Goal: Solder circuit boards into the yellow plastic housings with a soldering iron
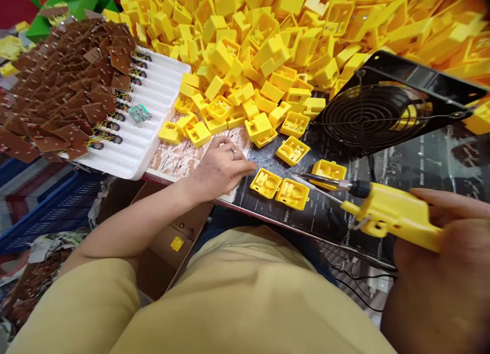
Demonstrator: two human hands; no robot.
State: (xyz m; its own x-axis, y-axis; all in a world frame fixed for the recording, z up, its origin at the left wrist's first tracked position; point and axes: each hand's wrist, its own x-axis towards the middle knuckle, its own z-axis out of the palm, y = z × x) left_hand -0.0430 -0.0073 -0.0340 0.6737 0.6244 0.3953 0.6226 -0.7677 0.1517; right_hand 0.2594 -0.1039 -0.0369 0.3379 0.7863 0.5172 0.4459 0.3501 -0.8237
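My left hand [220, 167] rests on the work mat, fingers curled and pointing at an open yellow plastic case half [266, 183]; a ring is on one finger. A second case half [293, 193] lies right beside the first. My right hand [451, 226] grips a yellow soldering gun [390, 214], its thin metal tip reaching left above another yellow case half [328, 171]. More open yellow case halves [293, 150] lie on the dark mat [329, 216].
A huge heap of yellow plastic housings [291, 32] fills the back. A white tray [153, 119] at left carries a pile of brown circuit boards [65, 83]. A black fan with wire grille [383, 111] stands at right. Blue crates [46, 201] and a cardboard box [168, 241] sit below left.
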